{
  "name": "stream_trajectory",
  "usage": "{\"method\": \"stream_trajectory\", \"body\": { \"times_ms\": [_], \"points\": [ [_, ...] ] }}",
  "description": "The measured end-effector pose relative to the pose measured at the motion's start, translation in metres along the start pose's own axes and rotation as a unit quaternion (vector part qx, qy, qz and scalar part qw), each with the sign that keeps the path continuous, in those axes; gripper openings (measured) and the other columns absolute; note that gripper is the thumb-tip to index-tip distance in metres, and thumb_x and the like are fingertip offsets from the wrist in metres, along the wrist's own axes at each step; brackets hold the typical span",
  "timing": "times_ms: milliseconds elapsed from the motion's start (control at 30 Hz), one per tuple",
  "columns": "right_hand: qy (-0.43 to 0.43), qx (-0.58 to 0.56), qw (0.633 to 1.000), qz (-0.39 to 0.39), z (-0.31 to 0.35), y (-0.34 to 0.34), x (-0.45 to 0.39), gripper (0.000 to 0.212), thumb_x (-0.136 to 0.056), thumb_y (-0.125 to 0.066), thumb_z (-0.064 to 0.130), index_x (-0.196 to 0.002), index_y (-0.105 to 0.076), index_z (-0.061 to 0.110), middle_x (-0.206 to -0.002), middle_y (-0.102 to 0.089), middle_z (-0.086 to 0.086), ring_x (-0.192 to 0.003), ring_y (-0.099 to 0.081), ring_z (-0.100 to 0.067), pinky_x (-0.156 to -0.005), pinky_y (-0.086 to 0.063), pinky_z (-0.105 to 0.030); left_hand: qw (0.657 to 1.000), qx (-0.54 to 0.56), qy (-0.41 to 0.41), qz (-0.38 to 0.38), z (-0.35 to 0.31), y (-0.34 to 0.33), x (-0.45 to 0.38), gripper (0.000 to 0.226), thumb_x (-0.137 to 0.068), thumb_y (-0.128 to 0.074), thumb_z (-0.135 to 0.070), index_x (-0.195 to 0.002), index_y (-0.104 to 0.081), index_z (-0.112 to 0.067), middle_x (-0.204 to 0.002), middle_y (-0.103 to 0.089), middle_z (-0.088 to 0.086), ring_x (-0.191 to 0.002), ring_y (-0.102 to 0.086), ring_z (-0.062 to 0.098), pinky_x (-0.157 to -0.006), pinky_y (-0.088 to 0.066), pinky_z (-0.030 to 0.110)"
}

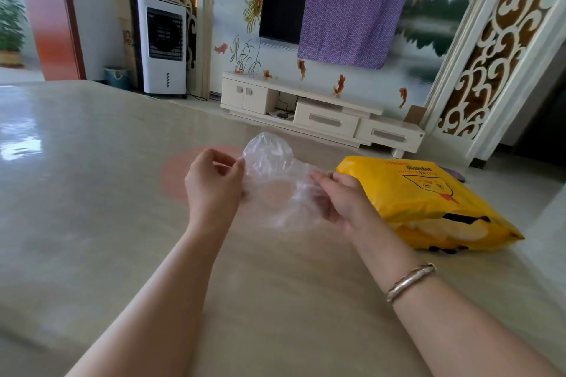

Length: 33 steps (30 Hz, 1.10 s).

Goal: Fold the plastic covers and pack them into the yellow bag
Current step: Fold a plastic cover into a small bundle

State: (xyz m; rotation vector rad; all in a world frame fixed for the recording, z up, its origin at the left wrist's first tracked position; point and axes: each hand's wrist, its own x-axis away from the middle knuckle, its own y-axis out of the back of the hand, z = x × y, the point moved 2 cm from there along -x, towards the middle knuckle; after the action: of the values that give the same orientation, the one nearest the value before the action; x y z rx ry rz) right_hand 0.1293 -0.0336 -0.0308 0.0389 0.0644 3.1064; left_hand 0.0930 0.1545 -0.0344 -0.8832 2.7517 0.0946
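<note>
Currently one clear plastic cover point(277, 180) is held up just above the worktop point(92, 193), stretched between both hands near its middle, over a pink round patch point(177, 173) on the surface.

Left hand point(214, 184): closed in a pinch, thumb and fingers gripping the cover's left edge. The film above the pinch balloons up into a rounded puff, so air is trapped there.

Cover: thin, crumpled, see-through; edges hard to trace. Not yet a flat fold as far as I can judge.

Right hand point(340, 199): also closed on the cover, fingertips pinching its right edge. A bracelet point(410, 281) sits on that wrist.

Yellow bag point(428, 202): lies on its side toward the right edge of the worktop, just beside the right hand, mouth apparently facing the near side; pale contents seem to show inside, though I cannot tell what they are.

Judgement on the step: this is the fold of a single cover. To do it well, pull the film taut between both pinches, press the puff out against the worktop, then bring one edge onto the other and smooth flat. Light film slips and springs back, so keep both pinches firm until the crease holds. The bag is close enough for a short carry by the right hand.
</note>
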Motion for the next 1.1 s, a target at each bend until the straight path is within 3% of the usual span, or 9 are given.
{"method": "stream_trajectory", "body": {
  "times_ms": [133, 300, 433, 533, 667, 767, 833, 967, 1100],
  "points": [
    [0.042, 0.077, 0.994, -0.06, 0.0, 0.006, -0.007, 0.033, -0.097, -0.058, 0.029, -0.07, -0.051, 0.013, -0.047, -0.037, 0.003, -0.033, -0.031, -0.006, -0.034, -0.021, -0.016, 0.989, -0.143, -0.016, 0.021, -0.003, 0.003, 0.002, 0.015, -0.099, -0.049, -0.024, -0.094, -0.049, -0.01, -0.08, -0.061, 0.008, -0.042, -0.057, 0.014, -0.036, -0.033, 0.014],
    [-0.077, 0.055, 0.995, -0.001, -0.001, 0.002, -0.002, 0.045, -0.091, -0.053, 0.059, -0.092, -0.06, 0.014, -0.083, -0.06, -0.005, -0.065, -0.057, -0.02, -0.048, -0.043, -0.024, 0.983, -0.18, 0.022, 0.029, -0.003, 0.004, 0.007, 0.022, -0.103, -0.036, -0.024, -0.102, -0.042, -0.003, -0.078, -0.048, 0.003, -0.055, -0.058, 0.025, -0.043, -0.038, 0.027],
    [-0.036, 0.123, 0.99, 0.05, 0.0, -0.004, 0.007, 0.033, -0.088, -0.071, 0.027, -0.11, -0.049, 0.015, -0.087, -0.06, -0.003, -0.061, -0.052, -0.014, -0.05, -0.042, -0.024, 0.981, -0.189, 0.043, 0.024, -0.006, 0.006, 0.007, 0.019, -0.104, -0.034, -0.022, -0.104, -0.038, -0.004, -0.076, -0.044, 0.003, -0.05, -0.052, 0.018, -0.034, -0.036, 0.019],
    [0.03, 0.291, 0.956, -0.001, -0.006, -0.002, -0.001, 0.039, -0.092, -0.065, 0.022, -0.125, -0.044, 0.015, -0.105, -0.06, -0.008, -0.062, -0.052, -0.015, -0.044, -0.04, -0.02, 0.975, -0.208, 0.06, 0.049, -0.003, 0.009, 0.008, 0.019, -0.102, -0.037, -0.022, -0.102, -0.042, -0.003, -0.071, -0.051, 0.005, -0.046, -0.059, 0.023, -0.053, -0.053, 0.032],
    [0.083, 0.415, 0.906, -0.006, -0.008, 0.001, -0.005, 0.041, -0.095, -0.056, 0.027, -0.131, -0.041, 0.014, -0.113, -0.056, -0.002, -0.088, -0.057, -0.021, -0.071, -0.047, -0.03, 0.928, -0.355, 0.067, 0.088, -0.005, 0.019, 0.008, 0.029, -0.097, -0.046, -0.036, -0.109, -0.044, -0.01, -0.091, -0.067, 0.011, -0.077, -0.069, 0.032, -0.075, -0.054, 0.037],
    [0.141, 0.492, 0.859, -0.019, -0.004, -0.001, -0.001, 0.041, -0.097, -0.052, 0.026, -0.134, -0.04, 0.014, -0.125, -0.05, -0.003, -0.113, -0.054, -0.025, -0.092, -0.045, -0.035, 0.874, -0.48, 0.012, 0.079, -0.014, 0.023, 0.007, 0.045, -0.096, -0.045, -0.049, -0.126, -0.041, -0.016, -0.12, -0.056, 0.009, -0.109, -0.056, 0.034, -0.076, -0.042, 0.036],
    [0.233, 0.499, 0.835, -0.014, 0.001, -0.007, 0.007, 0.041, -0.097, -0.049, 0.017, -0.137, -0.042, 0.013, -0.137, -0.045, -0.007, -0.127, -0.043, -0.023, -0.105, -0.036, -0.031, 0.866, -0.488, -0.078, 0.078, -0.02, 0.024, 0.007, 0.043, -0.096, -0.047, -0.046, -0.13, -0.044, -0.019, -0.132, -0.047, 0.005, -0.123, -0.043, 0.034, -0.092, -0.039, 0.04],
    [0.29, 0.51, 0.798, 0.138, -0.002, -0.024, 0.022, 0.045, -0.104, -0.035, 0.021, -0.149, -0.034, 0.016, -0.158, -0.028, -0.001, -0.148, -0.016, -0.012, -0.116, -0.013, -0.026, 0.86, -0.391, -0.226, 0.236, -0.014, 0.013, 0.009, 0.032, -0.1, -0.046, -0.027, -0.129, -0.058, -0.021, -0.139, -0.053, -0.003, -0.135, -0.039, 0.022, -0.111, -0.031, 0.037],
    [0.185, 0.55, 0.791, 0.195, -0.019, -0.02, 0.023, 0.055, -0.105, -0.028, 0.037, -0.155, -0.014, 0.018, -0.163, -0.013, -0.003, -0.149, -0.007, -0.012, -0.119, -0.005, -0.027, 0.765, -0.502, -0.164, 0.369, 0.016, 0.002, 0.023, 0.055, -0.103, -0.026, -0.045, -0.154, -0.019, -0.023, -0.16, -0.021, -0.008, -0.15, -0.003, 0.016, -0.121, -0.006, 0.039]
  ]
}}
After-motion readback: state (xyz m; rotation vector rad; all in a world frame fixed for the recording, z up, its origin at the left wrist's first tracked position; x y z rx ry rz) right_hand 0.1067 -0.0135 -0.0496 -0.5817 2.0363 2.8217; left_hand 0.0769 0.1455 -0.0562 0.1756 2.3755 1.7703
